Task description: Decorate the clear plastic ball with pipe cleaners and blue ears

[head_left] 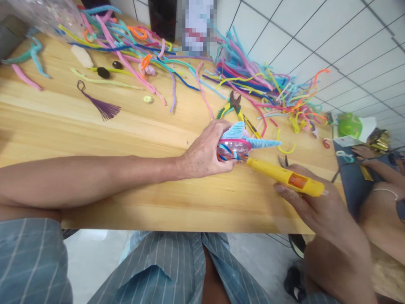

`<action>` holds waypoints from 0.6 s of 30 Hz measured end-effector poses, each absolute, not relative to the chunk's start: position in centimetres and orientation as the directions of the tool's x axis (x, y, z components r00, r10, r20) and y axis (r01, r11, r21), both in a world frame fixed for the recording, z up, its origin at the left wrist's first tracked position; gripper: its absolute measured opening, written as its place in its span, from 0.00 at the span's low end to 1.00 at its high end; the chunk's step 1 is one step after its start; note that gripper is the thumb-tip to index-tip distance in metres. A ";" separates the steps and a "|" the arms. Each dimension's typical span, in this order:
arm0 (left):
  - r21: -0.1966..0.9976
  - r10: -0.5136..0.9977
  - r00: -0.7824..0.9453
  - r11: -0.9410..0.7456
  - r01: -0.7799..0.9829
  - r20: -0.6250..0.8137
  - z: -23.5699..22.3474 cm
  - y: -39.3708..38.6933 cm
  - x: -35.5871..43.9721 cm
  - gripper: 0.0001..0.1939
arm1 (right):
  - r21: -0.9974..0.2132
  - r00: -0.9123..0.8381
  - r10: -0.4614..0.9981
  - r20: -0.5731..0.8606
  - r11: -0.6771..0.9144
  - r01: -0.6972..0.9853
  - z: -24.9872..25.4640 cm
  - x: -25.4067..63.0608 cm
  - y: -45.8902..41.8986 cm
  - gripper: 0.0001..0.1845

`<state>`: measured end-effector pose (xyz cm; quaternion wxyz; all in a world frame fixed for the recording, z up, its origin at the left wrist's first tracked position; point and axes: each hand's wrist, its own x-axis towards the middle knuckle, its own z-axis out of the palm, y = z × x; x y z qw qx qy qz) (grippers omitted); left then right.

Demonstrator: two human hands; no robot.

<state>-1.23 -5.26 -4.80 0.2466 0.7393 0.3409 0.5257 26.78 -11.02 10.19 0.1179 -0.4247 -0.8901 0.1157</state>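
Note:
My left hand (205,150) is wrapped round a small clear plastic craft piece (236,147) trimmed with pink, blue and orange pipe cleaners. Light blue pipe-cleaner parts stick up from its top and out to the right. In my right hand (313,202) is a yellow glue gun (281,174), its tip at the lower right edge of the craft piece; whether they touch I cannot tell. Just behind the piece lie pliers (234,103) with green and yellow handles and a yellow cutter (251,126). Metal tool tips (283,161) show beside my right hand.
Loose pipe cleaners (126,55) in many colours spread along the back of the wooden table (142,126), with a thick bundle (243,78) against the tiled wall. A purple tassel (101,103) lies at the left. Another person's hands (363,154) are at the far right, near a green object (349,125).

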 end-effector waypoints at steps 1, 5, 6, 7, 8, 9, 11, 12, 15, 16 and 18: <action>0.725 0.764 0.216 -0.645 0.241 0.608 -4.8 -5.3 -1.3 0.39 | -0.302 -0.617 0.779 0.114 0.618 0.726 10.2 26.8 -11.0 0.07; 0.737 0.774 0.221 -0.633 0.237 0.594 -4.6 -5.3 -1.3 0.39 | -0.286 -0.623 0.773 0.119 0.628 0.724 10.1 26.9 -11.1 0.10; 0.739 0.775 0.221 -0.631 0.236 0.592 -4.6 -5.3 -1.3 0.39 | -0.281 -0.622 0.775 0.116 0.626 0.728 10.1 27.0 -11.1 0.10; 0.739 0.775 0.220 -0.632 0.235 0.593 -4.6 -5.3 -1.3 0.39 | -0.278 -0.621 0.776 0.113 0.624 0.730 10.1 27.0 -11.1 0.10; 0.738 0.773 0.217 -0.634 0.233 0.596 -4.6 -5.3 -1.3 0.38 | -0.277 -0.621 0.775 0.116 0.626 0.729 10.1 27.0 -11.2 0.10; 0.735 0.771 0.213 -0.637 0.232 0.600 -4.6 -5.3 -1.3 0.38 | -0.277 -0.622 0.775 0.115 0.626 0.729 10.1 27.0 -11.2 0.10; 0.731 0.767 0.208 -0.642 0.231 0.608 -4.6 -5.3 -1.2 0.38 | -0.283 -0.622 0.775 0.115 0.626 0.727 10.1 27.0 -11.2 0.09; 0.731 0.767 0.207 -0.642 0.232 0.608 -4.7 -5.3 -1.2 0.39 | -0.290 -0.619 0.777 0.115 0.622 0.727 10.1 26.9 -11.2 0.09; 0.723 0.761 0.207 -0.649 0.236 0.615 -4.8 -5.3 -1.1 0.39 | -0.304 -0.617 0.779 0.111 0.618 0.725 10.1 26.8 -11.2 0.08; 0.718 0.756 0.206 -0.654 0.237 0.621 -4.8 -5.3 -1.1 0.39 | -0.309 -0.618 0.778 0.112 0.618 0.723 10.0 26.8 -11.1 0.07; 0.707 0.747 0.202 -0.665 0.240 0.634 -4.9 -5.3 -1.1 0.38 | -0.314 -0.613 0.782 0.115 0.614 0.724 10.0 26.9 -11.2 0.07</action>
